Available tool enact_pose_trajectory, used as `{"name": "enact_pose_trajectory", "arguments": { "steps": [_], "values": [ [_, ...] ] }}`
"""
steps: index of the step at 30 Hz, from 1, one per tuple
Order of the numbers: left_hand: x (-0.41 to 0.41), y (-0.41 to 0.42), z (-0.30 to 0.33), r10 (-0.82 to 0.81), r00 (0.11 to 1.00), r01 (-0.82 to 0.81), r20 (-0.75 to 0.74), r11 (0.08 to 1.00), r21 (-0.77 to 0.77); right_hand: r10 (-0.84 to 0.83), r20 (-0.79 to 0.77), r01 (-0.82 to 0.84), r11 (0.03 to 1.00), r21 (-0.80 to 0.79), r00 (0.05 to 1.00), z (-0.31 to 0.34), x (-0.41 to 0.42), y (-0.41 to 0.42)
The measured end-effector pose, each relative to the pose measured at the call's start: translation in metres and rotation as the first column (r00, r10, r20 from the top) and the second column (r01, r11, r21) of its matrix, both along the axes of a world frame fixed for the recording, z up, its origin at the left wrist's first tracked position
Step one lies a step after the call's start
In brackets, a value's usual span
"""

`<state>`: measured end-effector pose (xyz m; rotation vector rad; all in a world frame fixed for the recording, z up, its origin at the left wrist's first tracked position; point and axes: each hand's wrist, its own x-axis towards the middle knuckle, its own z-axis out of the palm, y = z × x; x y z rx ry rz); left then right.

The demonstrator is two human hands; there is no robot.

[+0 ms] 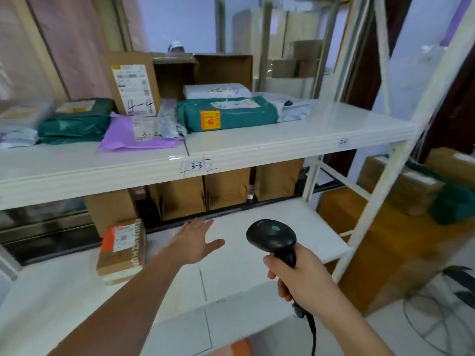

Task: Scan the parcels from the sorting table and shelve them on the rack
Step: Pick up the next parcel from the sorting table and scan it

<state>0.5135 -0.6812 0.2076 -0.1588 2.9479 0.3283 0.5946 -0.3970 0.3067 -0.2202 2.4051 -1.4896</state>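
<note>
I face a white rack. My right hand grips the handle of a black barcode scanner, held over the lower shelf. My left hand reaches over that shelf with fingers straight and holds nothing. A small brown box with an orange label lies on the lower shelf just left of my left hand. The upper shelf carries a purple mailer, two green mailers, a white packet and an upright box marked 4-4.
Brown boxes stand along the back of the lower shelf. More cartons and a green bag sit on a wooden surface at the right beyond the rack's post. A fan grille lies on the floor at lower right.
</note>
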Motion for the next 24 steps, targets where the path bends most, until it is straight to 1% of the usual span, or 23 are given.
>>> {"name": "enact_pose_trajectory", "arguments": {
  "steps": [3,6,9,13,16,19,24],
  "values": [
    [-0.015,0.096,0.015,-0.135,0.991,0.135,-0.009,0.991,-0.001,-0.151,-0.015,0.151,0.988,0.020,0.988,0.014,0.021,0.080],
    [-0.030,0.189,0.020,-0.235,0.972,0.235,-0.008,0.971,0.038,-0.304,-0.035,0.304,0.953,-0.001,0.952,0.023,0.045,0.156],
    [-0.041,0.280,0.026,-0.323,0.946,0.324,-0.017,0.944,0.071,-0.447,-0.030,0.447,0.894,-0.014,0.894,0.027,0.065,0.222],
    [-0.046,0.384,0.037,-0.442,0.896,0.444,-0.039,0.886,0.133,-0.598,0.007,0.597,0.800,-0.052,0.802,0.032,0.083,0.289],
    [-0.059,0.437,0.036,-0.499,0.865,0.502,-0.057,0.850,0.163,-0.660,-0.030,0.658,0.750,-0.067,0.750,0.033,0.088,0.326],
    [-0.078,0.474,0.034,-0.560,0.827,0.561,-0.043,0.818,0.128,-0.712,-0.047,0.710,0.702,-0.057,0.700,0.032,0.083,0.354],
    [-0.135,0.517,0.020,-0.604,0.796,0.605,-0.044,0.787,0.121,-0.753,-0.065,0.751,0.657,-0.064,0.654,0.023,0.041,0.384]
  ]
}}
